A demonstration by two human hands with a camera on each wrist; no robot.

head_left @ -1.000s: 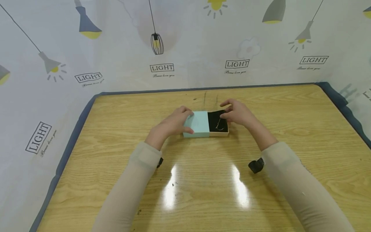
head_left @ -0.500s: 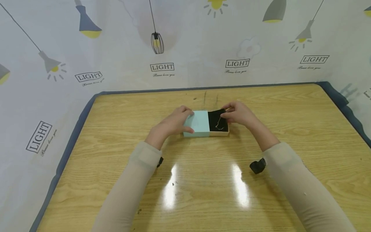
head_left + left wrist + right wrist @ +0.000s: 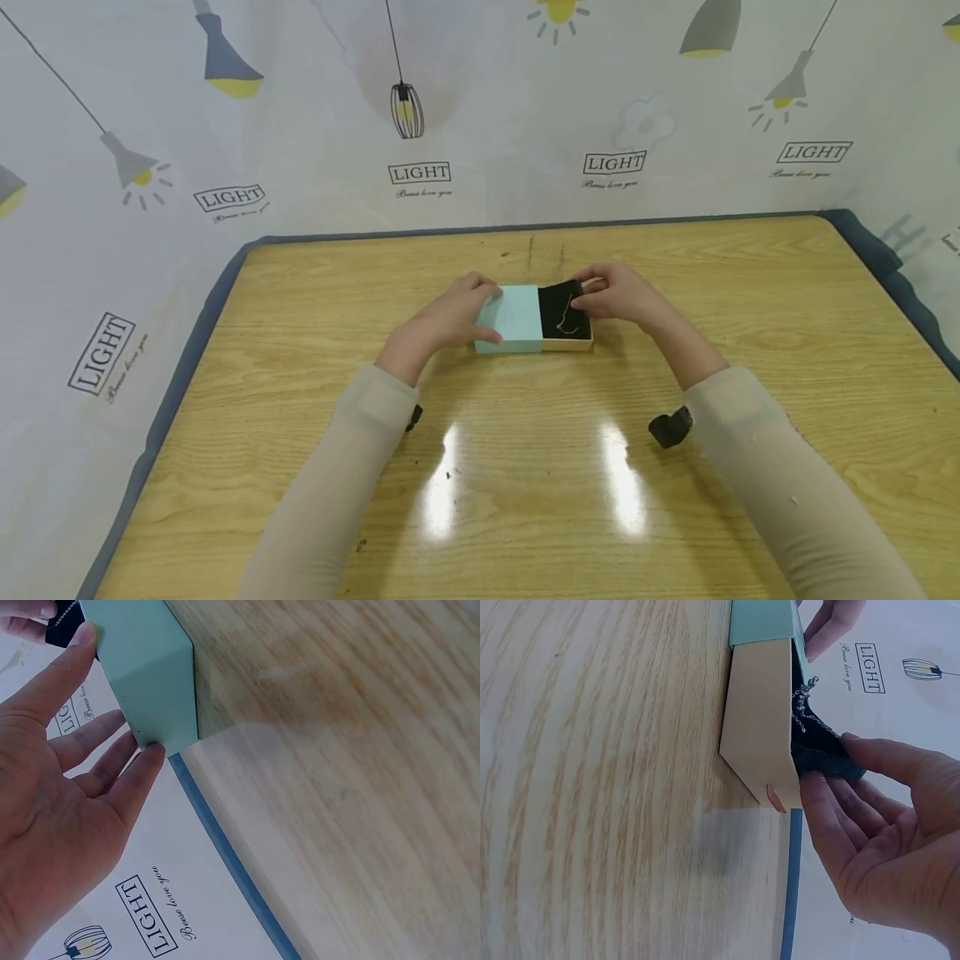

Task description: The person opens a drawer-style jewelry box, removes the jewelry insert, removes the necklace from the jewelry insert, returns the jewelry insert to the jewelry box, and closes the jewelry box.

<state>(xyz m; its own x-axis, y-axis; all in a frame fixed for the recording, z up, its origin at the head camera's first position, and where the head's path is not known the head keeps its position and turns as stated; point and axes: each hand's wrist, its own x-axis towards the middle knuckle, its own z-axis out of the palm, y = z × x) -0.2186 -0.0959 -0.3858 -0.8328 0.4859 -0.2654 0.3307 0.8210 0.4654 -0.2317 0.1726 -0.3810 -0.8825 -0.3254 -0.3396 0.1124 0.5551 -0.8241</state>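
A mint-green jewelry box sleeve [image 3: 513,315] lies on the table, its cream inner drawer [image 3: 757,712] pulled partway out to the right. My left hand [image 3: 448,317] grips the sleeve's left end, thumb and fingertips on opposite edges. In the drawer sits a black padded insert [image 3: 552,315] bearing a thin silver chain [image 3: 564,325]. My right hand [image 3: 618,293] pinches the insert's far right corner between thumb and fingers. That corner is bent up above the drawer wall in the right wrist view, with the thumb close to the chain's end.
A small ribbon tab [image 3: 775,799] sticks out of the drawer's end. The wooden table [image 3: 525,467] meets a white lamp-print backdrop [image 3: 510,108] along a blue edge [image 3: 420,236]. Black wrist-camera mounts [image 3: 670,427] hang below the sleeves.
My right index finger, raised a second ago, has come down onto the insert, whose far right corner now stands slightly higher. The left hand and box sleeve have stayed in place.
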